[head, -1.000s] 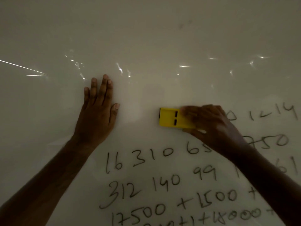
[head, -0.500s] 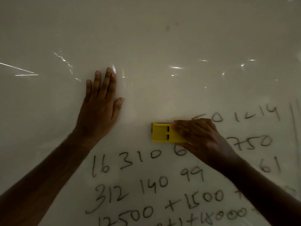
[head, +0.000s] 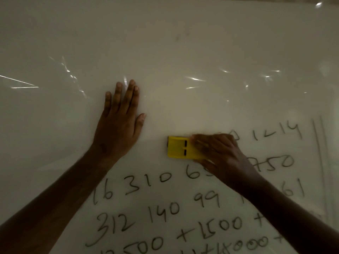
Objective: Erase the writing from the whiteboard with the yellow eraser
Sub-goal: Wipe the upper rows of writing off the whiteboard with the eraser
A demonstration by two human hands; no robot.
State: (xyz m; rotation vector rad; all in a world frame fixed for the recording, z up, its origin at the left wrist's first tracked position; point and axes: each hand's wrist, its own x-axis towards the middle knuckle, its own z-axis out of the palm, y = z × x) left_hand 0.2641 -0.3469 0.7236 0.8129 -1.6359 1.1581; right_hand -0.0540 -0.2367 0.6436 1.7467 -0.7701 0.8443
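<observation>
Whiteboard (head: 183, 43): pale glossy surface filling the whole frame, dimly lit.

Writing (head: 165, 211): dark handwritten numerals, lower centre to lower right of the frame. Lowest row cut by the bottom edge, reads partly as "500" and "18000" with plus signs. Above it "312 140 99" and "+1500". Above that "16 310 65", its right end hidden behind the right hand. To the right of that hand: "750", "61", and in the top row "1214" or similar, hard to read.

Left forearm: enters from the lower left corner, runs up toward centre.

Right forearm: enters from the lower right corner, crosses over the numerals.

Yellow eraser (head: 178, 147): rectangular block, long side level, just right of centre, lying against the board above the "65". Two short black slots on its face. Left half exposed; right half under the hand.

Right hand (head: 220, 154): fingers closed over the eraser's right end, thumb below it, slightly blurred.

Left hand (head: 119, 129): left of centre, palm flat against the board, fingers straight and together, pointing up, thumb out to the right. Holds nothing. Well apart from the eraser.

Vertical lines (head: 320, 162): two thin dark strokes at the right edge.

Reflections (head: 194, 79): small bright glints scattered across the upper half; the area there bears no numerals.
</observation>
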